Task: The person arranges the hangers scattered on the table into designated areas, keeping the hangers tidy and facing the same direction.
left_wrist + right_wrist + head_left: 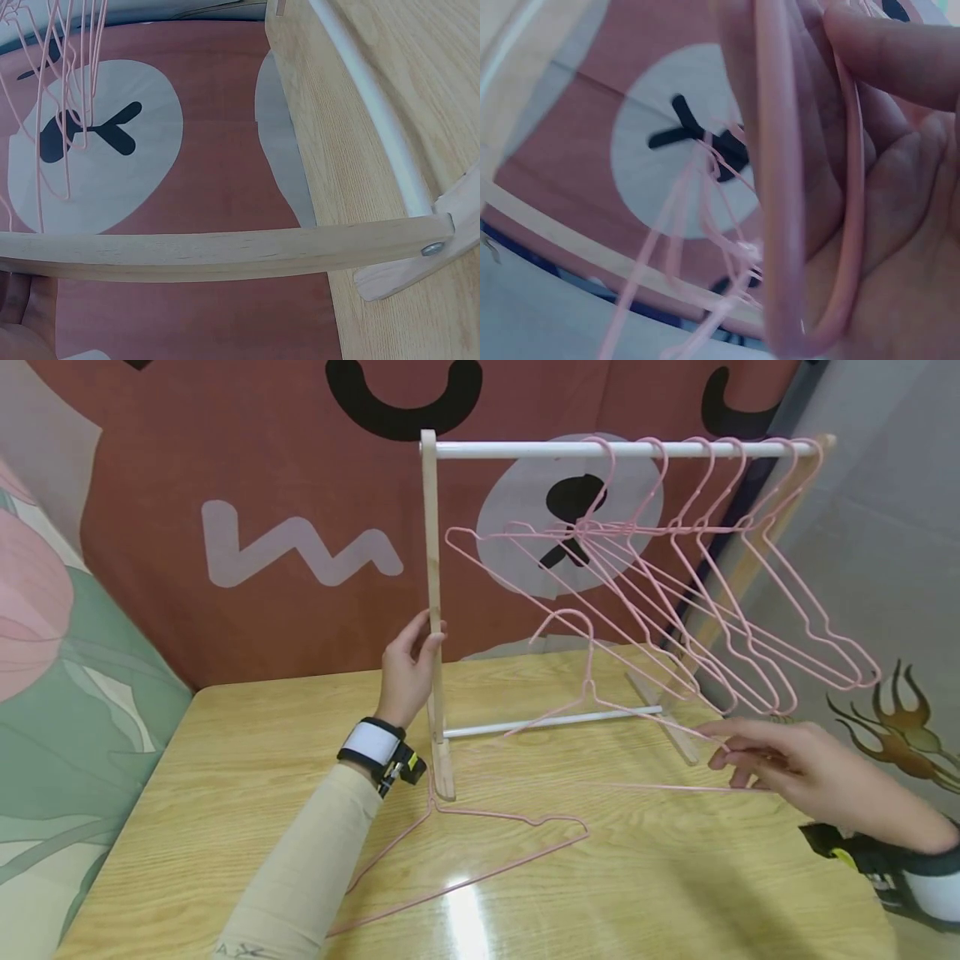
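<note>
My left hand (408, 672) grips the left wooden post (432, 543) of a clothes rack at about mid-height. Only part of that hand (26, 322) shows in the left wrist view, behind the post. Out to the right, my right hand (795, 768) pinches one end of a pink clothes hanger (589, 672). Its hook points up and stands below the white top rail (510, 450), in front of the hanging row. Seen in the right wrist view, the hanger's rounded end (780, 187) lies against the fingers and palm, with the thumb over it.
Several pink hangers (727, 585) hang from the rail, crowded toward its right half. Another pink hanger (487, 814) lies on the wooden table (637, 877), near the rack's left foot (444, 772). A white lower bar (555, 720) joins the rack's sides. A patterned cloth (300, 635) backs the table.
</note>
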Demonstrator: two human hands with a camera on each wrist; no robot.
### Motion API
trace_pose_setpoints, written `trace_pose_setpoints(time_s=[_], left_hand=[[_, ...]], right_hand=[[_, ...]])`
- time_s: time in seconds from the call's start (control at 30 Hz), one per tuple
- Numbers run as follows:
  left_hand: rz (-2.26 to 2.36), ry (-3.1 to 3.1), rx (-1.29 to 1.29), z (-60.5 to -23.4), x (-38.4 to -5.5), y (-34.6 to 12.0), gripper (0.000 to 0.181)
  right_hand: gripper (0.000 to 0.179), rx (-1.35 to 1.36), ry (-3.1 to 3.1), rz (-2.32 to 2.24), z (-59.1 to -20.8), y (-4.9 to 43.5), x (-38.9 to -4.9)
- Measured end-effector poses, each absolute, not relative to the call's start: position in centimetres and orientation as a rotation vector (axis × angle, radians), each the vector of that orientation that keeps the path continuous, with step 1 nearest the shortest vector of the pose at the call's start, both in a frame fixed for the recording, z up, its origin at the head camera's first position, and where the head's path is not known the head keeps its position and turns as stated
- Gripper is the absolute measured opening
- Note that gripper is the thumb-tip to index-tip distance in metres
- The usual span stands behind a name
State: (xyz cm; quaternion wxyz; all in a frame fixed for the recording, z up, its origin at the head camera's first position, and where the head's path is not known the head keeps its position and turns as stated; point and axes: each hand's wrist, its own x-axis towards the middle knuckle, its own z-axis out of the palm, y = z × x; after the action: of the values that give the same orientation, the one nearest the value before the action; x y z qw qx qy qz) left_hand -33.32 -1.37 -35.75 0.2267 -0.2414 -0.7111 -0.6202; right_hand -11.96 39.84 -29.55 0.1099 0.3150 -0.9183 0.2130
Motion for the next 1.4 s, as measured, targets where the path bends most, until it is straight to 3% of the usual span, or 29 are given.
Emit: trace_pose_setpoints(time_s=[0.53,0.77,1.4], left_hand=[[-1.685,-1.987,-0.648,-35.7,-33.2,-1.5,0.039],[-1.674,-1.984,-0.653,-35.8,-33.3,-1.5,0.041],[-1.721,-1.974,-0.649,-35.7,-33.2,-1.4,0.039]], right_hand=[[0.051,0.585,-2.561,0.355,-24.6,38.5,-11.9],[0.055,0.561,-2.486,0.319,-23.6,37.4,-12.5],[0.046,0.368,-2.435,0.323,-21.4,33.2,-14.4]])
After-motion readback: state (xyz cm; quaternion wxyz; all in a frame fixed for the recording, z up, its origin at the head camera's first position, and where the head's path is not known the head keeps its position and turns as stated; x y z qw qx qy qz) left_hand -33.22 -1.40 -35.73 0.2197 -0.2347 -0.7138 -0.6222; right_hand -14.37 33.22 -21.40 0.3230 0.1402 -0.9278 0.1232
